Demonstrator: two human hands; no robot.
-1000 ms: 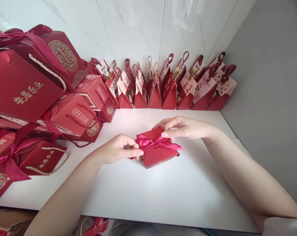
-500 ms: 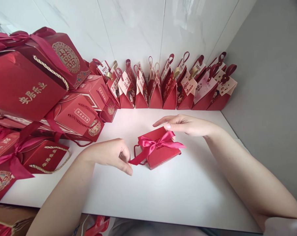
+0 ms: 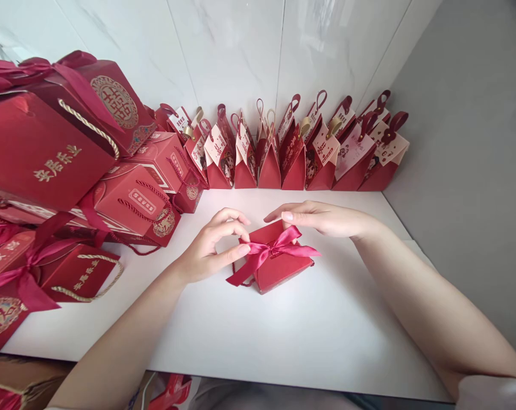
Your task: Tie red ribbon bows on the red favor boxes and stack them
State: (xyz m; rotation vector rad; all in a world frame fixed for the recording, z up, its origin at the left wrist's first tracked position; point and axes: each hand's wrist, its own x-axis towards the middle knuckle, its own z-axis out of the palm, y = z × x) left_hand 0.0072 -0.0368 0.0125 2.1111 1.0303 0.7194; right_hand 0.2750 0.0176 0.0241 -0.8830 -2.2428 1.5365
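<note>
A small red gift box [image 3: 283, 272] lies on the white table, with a pink satin ribbon bow [image 3: 269, 250] tied across its top. The thumb and index finger of my left hand [image 3: 213, 245] pinch the bow's left loop, while the other fingers curve above. At the box's far right corner my right hand [image 3: 322, 218] is open, its fingers stretched over the box and its thumb near the bow's upper right tail. Part of a dark red cord handle [image 3: 237, 266] shows at the box's left side. The left ribbon tail hangs loose over the front left edge.
Several red gift boxes [image 3: 125, 202] with cord handles and ribbons are stacked at the left. A row of triangular red and cream boxes [image 3: 269, 165] stands along the tiled wall. A grey panel [image 3: 467, 142] borders the right. A cardboard box [image 3: 31, 376] sits below the table's front left edge.
My left hand has let go of the bow's left tail and moved up to the bow's left loop. My right hand has hardly moved.
</note>
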